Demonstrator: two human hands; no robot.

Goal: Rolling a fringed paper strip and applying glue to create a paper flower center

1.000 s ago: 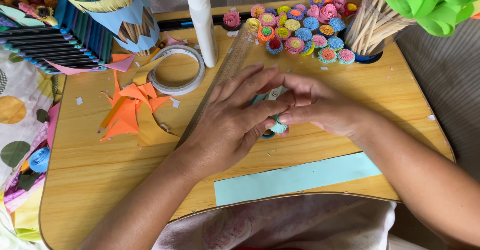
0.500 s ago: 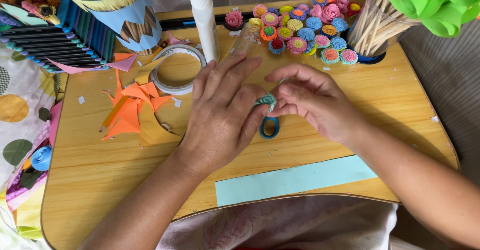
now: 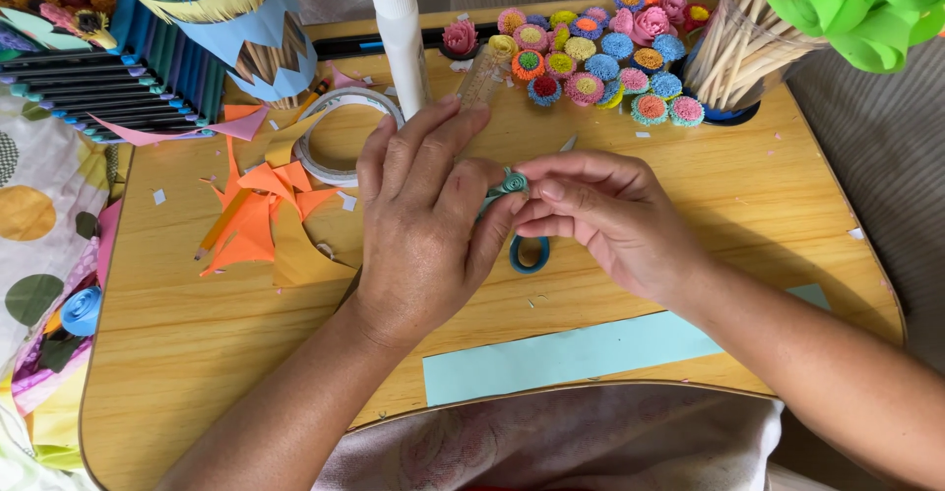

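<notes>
Light wooden lap table [image 3: 177,353] strewn with paper craft supplies

On it lay a pale blue paper strip [image 3: 581,355], orange paper scraps [image 3: 251,220], a white tape roll [image 3: 335,137], a white glue bottle [image 3: 402,33] and colourful quilled paper flowers [image 3: 591,53].

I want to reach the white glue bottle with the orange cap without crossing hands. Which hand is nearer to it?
Left. The left hand has its fingertips just below the white glue bottle with the orange cap; the right hand lies farther off to the bottle's lower right.
</notes>
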